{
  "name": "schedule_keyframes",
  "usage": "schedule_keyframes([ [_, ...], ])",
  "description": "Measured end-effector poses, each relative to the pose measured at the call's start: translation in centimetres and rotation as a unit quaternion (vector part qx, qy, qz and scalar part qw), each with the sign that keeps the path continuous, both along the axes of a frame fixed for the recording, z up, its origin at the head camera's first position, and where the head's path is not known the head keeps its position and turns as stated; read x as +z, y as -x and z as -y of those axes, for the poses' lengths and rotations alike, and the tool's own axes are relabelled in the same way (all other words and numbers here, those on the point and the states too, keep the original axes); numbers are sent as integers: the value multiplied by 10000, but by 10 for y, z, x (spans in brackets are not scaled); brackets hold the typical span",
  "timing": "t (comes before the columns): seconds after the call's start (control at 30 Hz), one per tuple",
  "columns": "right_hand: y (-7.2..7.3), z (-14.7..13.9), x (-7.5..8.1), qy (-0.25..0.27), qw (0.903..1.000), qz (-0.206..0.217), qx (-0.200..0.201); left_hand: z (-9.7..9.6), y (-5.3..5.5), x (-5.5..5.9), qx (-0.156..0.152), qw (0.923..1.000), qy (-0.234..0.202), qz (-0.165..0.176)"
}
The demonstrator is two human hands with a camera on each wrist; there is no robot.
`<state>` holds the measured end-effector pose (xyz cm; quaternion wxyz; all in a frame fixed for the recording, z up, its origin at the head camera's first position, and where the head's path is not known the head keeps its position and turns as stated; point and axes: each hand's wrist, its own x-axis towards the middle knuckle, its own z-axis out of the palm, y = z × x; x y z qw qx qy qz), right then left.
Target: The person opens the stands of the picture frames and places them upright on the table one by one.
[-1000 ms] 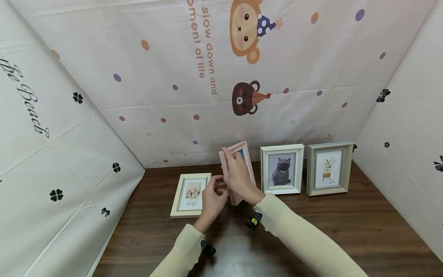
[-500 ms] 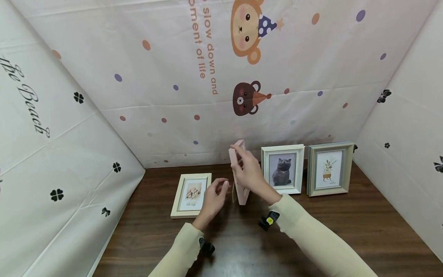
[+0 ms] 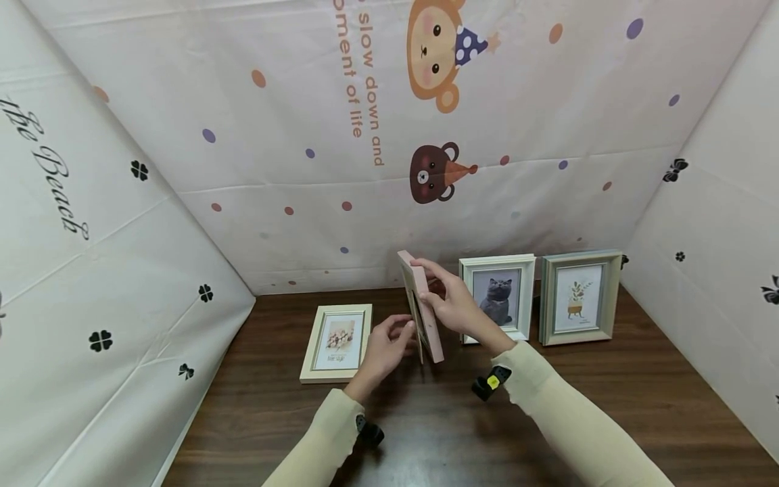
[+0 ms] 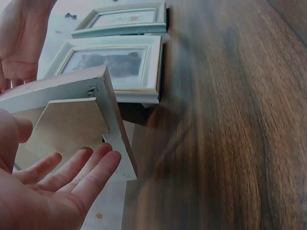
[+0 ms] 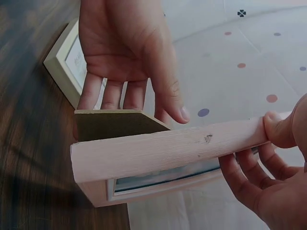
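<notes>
A pink picture frame [image 3: 431, 330] stands on edge, turned almost side-on, at the middle of the table. My right hand [image 3: 455, 306] grips its near side edge, thumb on the rim and fingers round the picture side, as the right wrist view shows. From the frame's back the support leg [image 5: 112, 124] juts out at an angle. My left hand [image 3: 383, 348] is behind the frame, its fingers [image 4: 98, 175] fairly straight at that support leg and its thumb apart from it. Whether every fingertip touches the leg I cannot tell.
A cream frame [image 3: 309, 355] with a flower picture lies flat on the left. A white frame [image 3: 527, 297] with a cat picture and a grey-green frame [image 3: 549, 304] with a plant picture stand on the right. Printed cloth walls [image 3: 274, 169] enclose the wooden table [image 3: 426, 446].
The pink frame has turned from showing its picture to side-on, its back towards the left. My right hand has shifted right with it; my left hand has left it and come back to its support leg.
</notes>
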<state>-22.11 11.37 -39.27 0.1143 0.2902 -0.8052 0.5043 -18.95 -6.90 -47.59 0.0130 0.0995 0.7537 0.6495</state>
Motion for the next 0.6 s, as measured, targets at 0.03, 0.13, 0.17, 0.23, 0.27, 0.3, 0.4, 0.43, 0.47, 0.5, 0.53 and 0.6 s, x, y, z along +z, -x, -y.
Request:
schedule_keyframes([
  [0.03,0,0,0,-1,10000,17,36,-1,0,1,-20,10000,-18,34],
  [0.13,0,-2,-1,-25,10000,45,78,-3,-1,3,-58,9999,22,126],
  [0.17,0,-2,-2,-37,9999,59,87,-3,-1,3,-61,9998,32,187],
  [0.23,1,-3,-3,-63,9999,78,107,-4,-1,3,-65,9996,69,253],
  [0.27,1,-3,-3,-74,9999,86,116,-4,-1,2,-71,9995,72,284],
  [0.3,1,-3,-4,-83,9998,93,126,-5,-1,2,-75,9994,66,320],
  [0.4,2,-4,-6,-79,9998,110,164,-4,-1,2,-83,9992,46,377],
  [0.43,3,-4,-7,-65,9998,116,176,-4,-1,2,-92,9992,43,377],
  [0.47,3,-4,-8,-47,9997,119,189,-3,-2,2,-92,9991,42,406],
  [0.5,4,-4,-8,-27,9997,118,205,-3,-2,3,-95,9991,48,417],
  [0.53,4,-4,-9,-5,9997,120,223,-2,-2,3,-105,9990,53,431],
  [0.6,4,-3,-8,24,9996,111,261,-1,-2,3,-131,9989,59,444],
])
